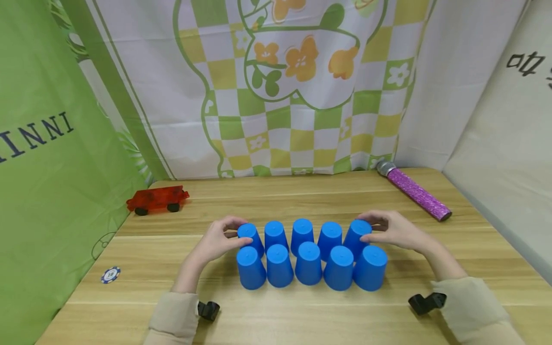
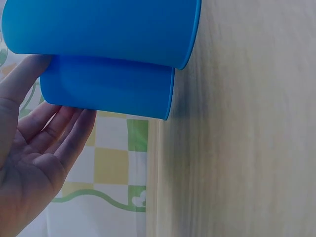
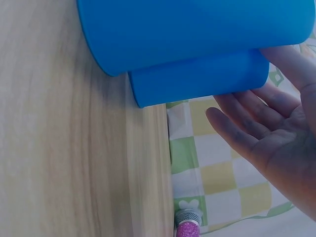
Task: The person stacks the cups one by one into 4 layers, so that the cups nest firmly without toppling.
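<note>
Beige sleeves point(image 1: 174, 312), left hand point(image 1: 218, 240) and right hand point(image 1: 396, 231) in narrow grips on 2 outermost rear blue cups point(image 1: 254, 235)

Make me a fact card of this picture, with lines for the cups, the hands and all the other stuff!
Cups: ten blue cups, upside down
Setup: two rows of five, one behind the other
Left hand: holds the back row's left-end cup
Right hand: holds the back row's right-end cup
Table: light wood look
Far left: red wheeled toy, black wheels
Near left: round chip, blue and white rim
Far right: purple microphone, silver head
Behind: patterned curtain, green and yellow checks
</note>
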`<state>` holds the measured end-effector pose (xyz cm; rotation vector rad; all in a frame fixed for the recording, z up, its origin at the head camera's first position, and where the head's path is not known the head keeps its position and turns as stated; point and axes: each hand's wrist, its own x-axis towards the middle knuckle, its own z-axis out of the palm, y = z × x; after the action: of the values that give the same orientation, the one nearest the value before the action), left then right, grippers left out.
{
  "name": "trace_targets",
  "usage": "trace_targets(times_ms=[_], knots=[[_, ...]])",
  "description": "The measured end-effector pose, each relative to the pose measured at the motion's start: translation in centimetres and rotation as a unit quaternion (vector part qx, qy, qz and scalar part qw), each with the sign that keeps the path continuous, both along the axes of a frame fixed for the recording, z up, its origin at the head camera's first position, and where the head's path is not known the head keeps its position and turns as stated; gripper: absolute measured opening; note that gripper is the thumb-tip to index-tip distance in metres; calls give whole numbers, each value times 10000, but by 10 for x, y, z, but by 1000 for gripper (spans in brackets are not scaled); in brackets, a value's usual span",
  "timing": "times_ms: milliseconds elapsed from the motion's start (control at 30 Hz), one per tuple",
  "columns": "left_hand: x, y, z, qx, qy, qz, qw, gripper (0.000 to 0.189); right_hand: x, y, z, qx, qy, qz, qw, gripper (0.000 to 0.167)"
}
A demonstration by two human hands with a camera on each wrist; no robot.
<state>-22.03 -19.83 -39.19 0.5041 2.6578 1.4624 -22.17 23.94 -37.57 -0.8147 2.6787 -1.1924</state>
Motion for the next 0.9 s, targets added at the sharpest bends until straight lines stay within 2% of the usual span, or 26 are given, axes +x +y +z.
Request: trace_targets(times_ms=[233,600,733,900], knots=[[0,-1,2,109,50,-22,9999,46,1,4,5,-47,-49,-301,9995,45],[0,0,-3,180,-21,-54,9998,44,0,11,12,134,106,-783,9968,45],[0,-1,-3,195,17,-41,9998,43,-6,11,22,286,209,-837,9959,46],[-1,-1,-3,208,78,-53,9997,44,-17,9,43,463,206,-765,9958,47]])
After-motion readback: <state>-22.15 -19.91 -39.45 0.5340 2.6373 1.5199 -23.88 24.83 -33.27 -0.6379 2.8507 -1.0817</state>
